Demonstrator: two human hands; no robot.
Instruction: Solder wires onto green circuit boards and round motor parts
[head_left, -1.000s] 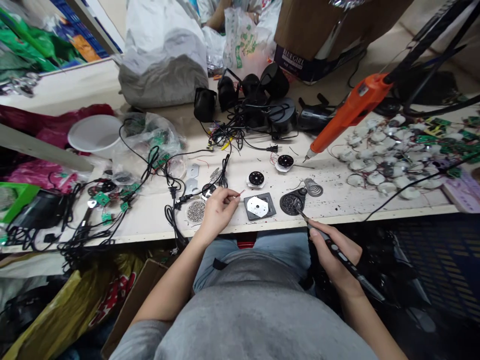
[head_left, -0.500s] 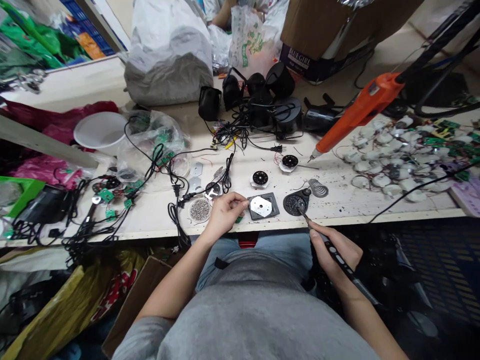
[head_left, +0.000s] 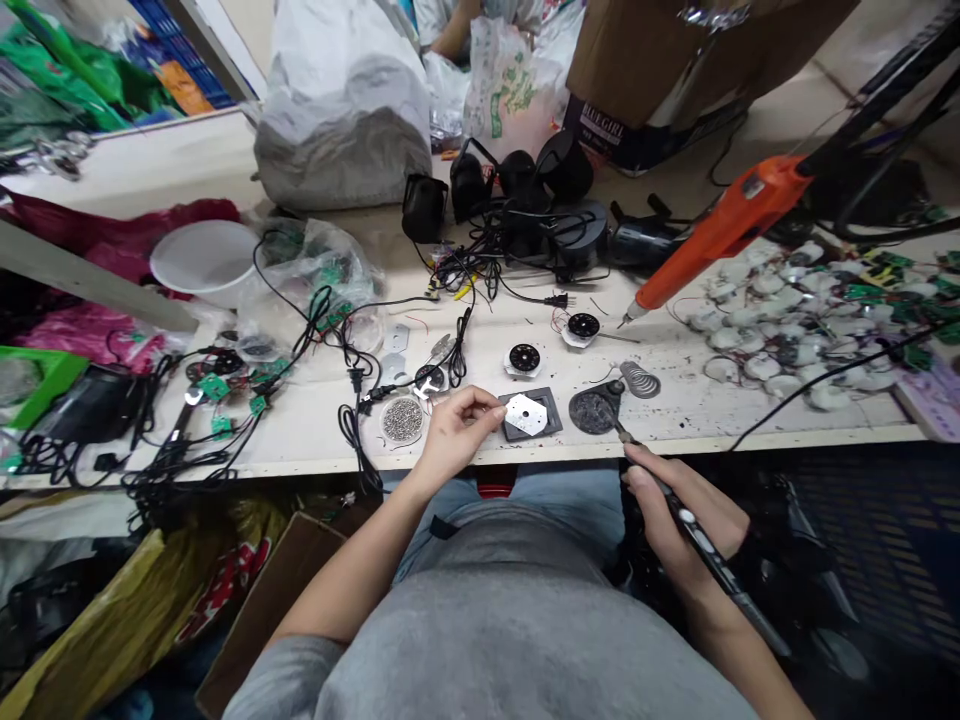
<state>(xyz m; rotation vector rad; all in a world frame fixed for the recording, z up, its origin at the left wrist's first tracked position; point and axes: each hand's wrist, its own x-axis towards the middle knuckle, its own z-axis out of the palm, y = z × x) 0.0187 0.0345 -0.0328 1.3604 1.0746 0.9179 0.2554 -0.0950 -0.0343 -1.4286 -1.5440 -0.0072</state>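
My right hand (head_left: 686,505) grips a soldering iron (head_left: 694,532), its tip near the lower right edge of a round dark dish (head_left: 594,408). My left hand (head_left: 459,432) is pinched at the left edge of a white octagonal plate (head_left: 526,414), which lies on a dark square block (head_left: 553,418); what the fingertips hold, if anything, is too small to make out. Behind the block sit two white parts with black discs, one nearer (head_left: 523,358) and one farther right (head_left: 583,326). A dish of small metal pieces (head_left: 402,420) stands left of my left hand.
An orange electric screwdriver (head_left: 720,232) hangs at the right over the table (head_left: 480,325). Small white parts and green boards (head_left: 795,320) are heaped behind it. Black lamp housings (head_left: 517,185) and cables stand at the back; a white bowl (head_left: 204,258) is at left. A person's arm shows beyond the bags.
The iron's tip has moved from over the round dish to its lower right edge, as my right hand shifted right and toward me. My left fingertips have moved slightly right, closer to the plate.
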